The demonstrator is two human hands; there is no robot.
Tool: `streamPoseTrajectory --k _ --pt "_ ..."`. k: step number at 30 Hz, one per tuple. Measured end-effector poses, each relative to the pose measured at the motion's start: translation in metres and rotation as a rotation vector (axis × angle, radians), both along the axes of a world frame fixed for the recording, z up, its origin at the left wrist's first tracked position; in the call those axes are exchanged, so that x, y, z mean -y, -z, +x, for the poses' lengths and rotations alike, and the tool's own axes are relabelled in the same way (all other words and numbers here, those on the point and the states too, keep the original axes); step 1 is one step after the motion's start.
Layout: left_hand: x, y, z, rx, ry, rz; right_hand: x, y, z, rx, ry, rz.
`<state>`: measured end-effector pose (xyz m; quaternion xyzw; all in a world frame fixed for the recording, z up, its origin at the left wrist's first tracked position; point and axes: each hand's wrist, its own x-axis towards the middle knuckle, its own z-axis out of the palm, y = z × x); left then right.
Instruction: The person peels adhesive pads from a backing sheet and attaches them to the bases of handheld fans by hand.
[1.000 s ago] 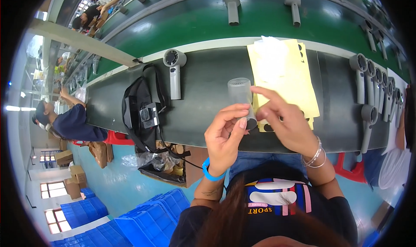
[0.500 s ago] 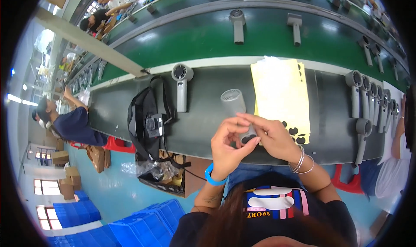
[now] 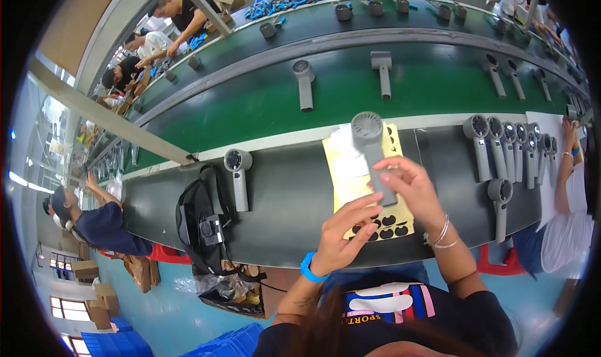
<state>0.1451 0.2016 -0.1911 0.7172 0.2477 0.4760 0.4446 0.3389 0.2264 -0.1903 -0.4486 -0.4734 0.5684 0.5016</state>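
A grey handheld fan (image 3: 374, 149) is tilted over the yellow sheets, its round grille head pointing away from me. My right hand (image 3: 413, 193) has its thumb and fingers on the lower handle. Just left of the handle's end is my left hand (image 3: 345, 233), fingers stretched and spread, holding nothing. Its fingertips come close to the handle; whether they touch, I cannot tell. Beneath lie yellow sheets (image 3: 338, 191) with black oval stickers (image 3: 388, 221) near the front edge, and a whitish paper (image 3: 352, 160) on top.
Left on the dark bench stand a black bag (image 3: 191, 216) and another grey fan (image 3: 239, 181). Several fans (image 3: 481, 147) line up at the right, with one fan (image 3: 500, 210) nearer me. Beyond runs a green conveyor (image 3: 250, 103) carrying fans. Co-workers sit at both sides.
The view has shifted, showing more of the far benches. Both hands were around the fan's handle; my left hand has come away and spread. The fan has moved right, over the yellow sheets.
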Motion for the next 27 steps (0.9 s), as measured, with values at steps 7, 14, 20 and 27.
streamPoseTrajectory --k 7,14,20,27 --pt "-0.020 -0.015 0.011 -0.018 -0.033 -0.074 -0.100 0.016 0.089 0.973 0.565 0.491" --pt "-0.019 -0.130 0.035 -0.097 0.224 0.611 -0.211 0.075 0.173 1.569 0.596 0.263" --pt "0.008 -0.166 0.054 0.164 0.236 0.864 -0.196 0.056 0.114 1.461 0.386 0.457" --pt "0.000 -0.159 0.042 0.216 -0.073 0.813 -0.218 0.061 0.094 1.127 0.074 0.583"
